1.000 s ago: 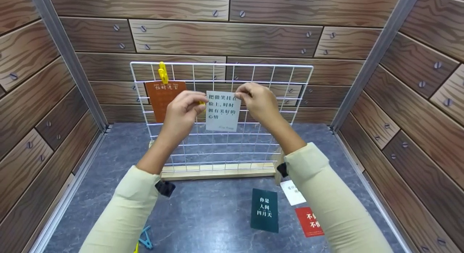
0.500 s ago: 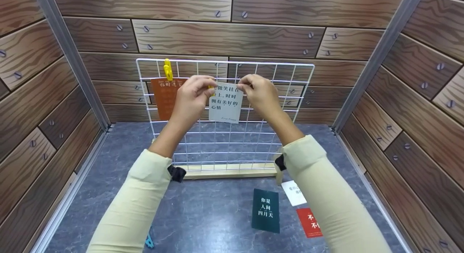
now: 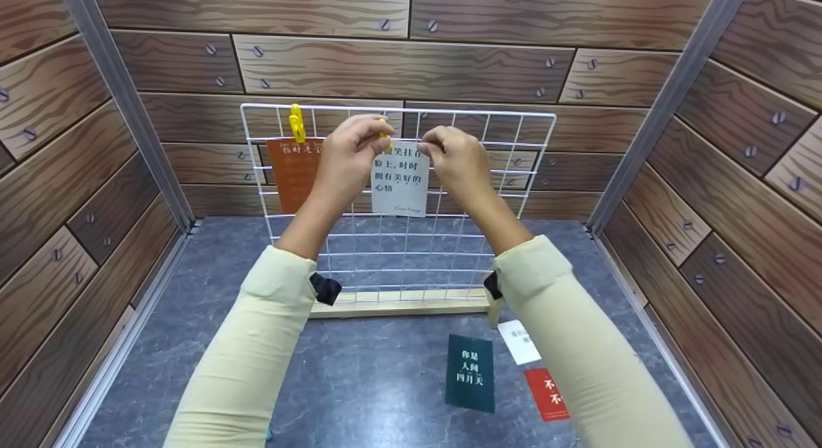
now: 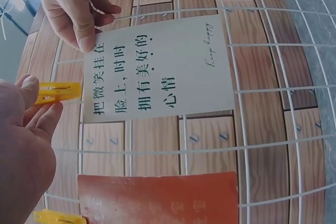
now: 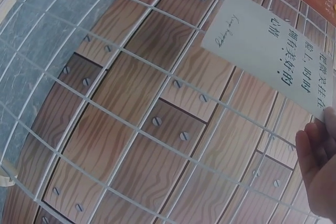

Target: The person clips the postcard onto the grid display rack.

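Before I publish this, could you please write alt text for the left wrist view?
The right hand holds a pale card of Chinese text in front of a white wire grid, while the left hand pinches a yellow clip near the card's edge. An orange card with another yellow clip shows below.

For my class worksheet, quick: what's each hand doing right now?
Left hand: closed, holding a yellow clip.
Right hand: closed, holding a white card by one corner.

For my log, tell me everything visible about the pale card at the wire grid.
The pale card is a flat, paper-like rectangle, upright before the wire grid, bearing four lines of dark Chinese characters above script reading "Keep happy". The right hand pinches its top right corner; the left hand holds a yellow clip beside the card's top edge.
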Available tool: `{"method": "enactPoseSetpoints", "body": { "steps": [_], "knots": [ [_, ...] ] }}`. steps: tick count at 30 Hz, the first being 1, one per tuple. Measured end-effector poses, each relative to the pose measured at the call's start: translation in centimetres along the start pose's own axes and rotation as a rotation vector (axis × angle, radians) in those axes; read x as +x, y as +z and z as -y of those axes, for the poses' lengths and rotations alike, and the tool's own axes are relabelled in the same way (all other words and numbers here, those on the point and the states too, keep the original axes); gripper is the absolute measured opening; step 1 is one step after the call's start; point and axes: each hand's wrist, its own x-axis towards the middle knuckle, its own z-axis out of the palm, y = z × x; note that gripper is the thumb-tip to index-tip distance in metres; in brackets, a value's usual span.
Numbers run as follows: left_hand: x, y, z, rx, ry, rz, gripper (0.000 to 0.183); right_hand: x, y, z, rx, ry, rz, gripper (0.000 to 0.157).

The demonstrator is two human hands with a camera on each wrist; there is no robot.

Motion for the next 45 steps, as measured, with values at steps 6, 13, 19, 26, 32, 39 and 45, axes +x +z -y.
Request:
{"method": "enactPoseSetpoints", "body": {
  "steps": [6,13,19,26,32,39,45],
  "knots": [
    [0.5,0.4,-0.1,0.017,0.033,-0.015,0.010,0.2,0.1,0.0,0.048,-0.031,-0.032,0.018],
    [0.8,0.6,0.0,0.020,0.025,-0.019,0.011,0.2,0.3,0.0,0.067,-0.043,-0.062,0.016],
    [1.0,1.0,0.2,0.021,0.035,-0.039,0.010,0.0,0.7,0.3,0.006,-0.048,-0.093,0.016],
    [1.2,1.4,0.2,0.021,0.054,-0.052,0.009,-0.3,1.2,0.6,-0.044,-0.079,-0.142,0.013],
    [1.4,1.6,0.5,0.024,0.052,-0.049,0.009,-0.5,1.5,0.6,-0.048,-0.090,-0.178,0.012],
    [1.6,1.7,0.7,0.034,0.064,-0.041,0.009,-0.6,1.7,0.8,-0.052,-0.081,-0.187,0.013],
    [1.7,1.9,0.4,0.049,0.038,-0.042,0.009,-0.8,1.8,0.8,-0.049,-0.078,-0.194,0.014]
  ]
}}
